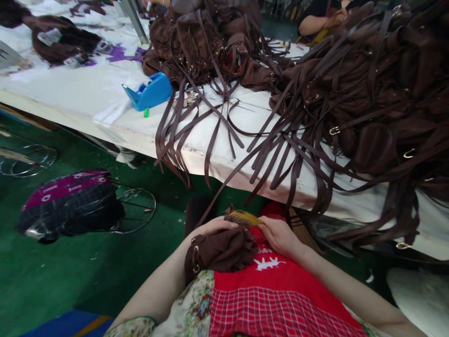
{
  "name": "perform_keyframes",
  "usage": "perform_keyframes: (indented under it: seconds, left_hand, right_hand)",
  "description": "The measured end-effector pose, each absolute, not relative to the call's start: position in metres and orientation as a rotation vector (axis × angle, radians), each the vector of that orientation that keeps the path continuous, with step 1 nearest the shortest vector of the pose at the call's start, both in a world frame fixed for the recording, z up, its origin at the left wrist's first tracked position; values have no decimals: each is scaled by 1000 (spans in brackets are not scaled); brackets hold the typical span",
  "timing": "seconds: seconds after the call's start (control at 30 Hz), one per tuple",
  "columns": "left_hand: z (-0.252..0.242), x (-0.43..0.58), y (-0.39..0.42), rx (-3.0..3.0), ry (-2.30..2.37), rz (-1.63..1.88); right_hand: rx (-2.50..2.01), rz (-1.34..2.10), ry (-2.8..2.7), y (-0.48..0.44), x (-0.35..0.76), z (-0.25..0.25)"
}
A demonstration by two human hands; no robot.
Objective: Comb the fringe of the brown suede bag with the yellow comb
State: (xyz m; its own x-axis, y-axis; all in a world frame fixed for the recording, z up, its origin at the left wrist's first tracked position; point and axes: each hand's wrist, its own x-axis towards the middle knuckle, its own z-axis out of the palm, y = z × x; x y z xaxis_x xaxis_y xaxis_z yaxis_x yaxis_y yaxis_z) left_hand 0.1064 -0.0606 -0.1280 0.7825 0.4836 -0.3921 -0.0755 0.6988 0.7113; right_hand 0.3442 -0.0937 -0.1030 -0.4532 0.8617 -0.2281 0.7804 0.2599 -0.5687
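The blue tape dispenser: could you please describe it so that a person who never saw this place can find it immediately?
Start at the long white table that runs across the picture, heaped with dark brown bags. At the left foot of the middle heap, near the table's front edge, lies the blue tape dispenser. It is the only bright blue plastic thing there, with a small green piece beside it.

Both hands, left hand [213,228] and right hand [278,236], hold a yellow comb [245,218] against a brown bag [220,250].

Hanging brown straps [280,164] curtain the table edge [196,161] just above both hands, blocking a straight reach up. The strip around the blue tape dispenser [149,92] is bare; heaped brown bags [379,93] fill the right side.
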Motion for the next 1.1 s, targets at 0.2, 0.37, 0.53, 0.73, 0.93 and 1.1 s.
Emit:
perform_keyframes:
  seconds: [0.2, 0.37, 0.53, 0.73, 0.93, 1.1]
  left_hand:
    - [-111, 119, -61, 1027, 634, 199]
    - [-112, 114, -62, 1078, 800, 180]
    - [-130, 111, -65, 721, 876, 285]
    - [-127, 119, -61, 892, 743, 296]
    - [-115, 110, -59, 1152, 713, 204]
    - [-121, 107, -59, 1189, 813, 164]
  right_hand:
    - [-1696, 763, -2817, -83, 322, -129]
    - [-2023, 866, -2746, -67, 346, -168]
    - [-1760, 899, -2328, -69, 351, -128]
    - [-1573, 767, -2750, -85, 321, -94]
    - [-1760, 776, -2916, -77, 332, -142]
    - [-1851, 831, -2542, -65, 346, -130]
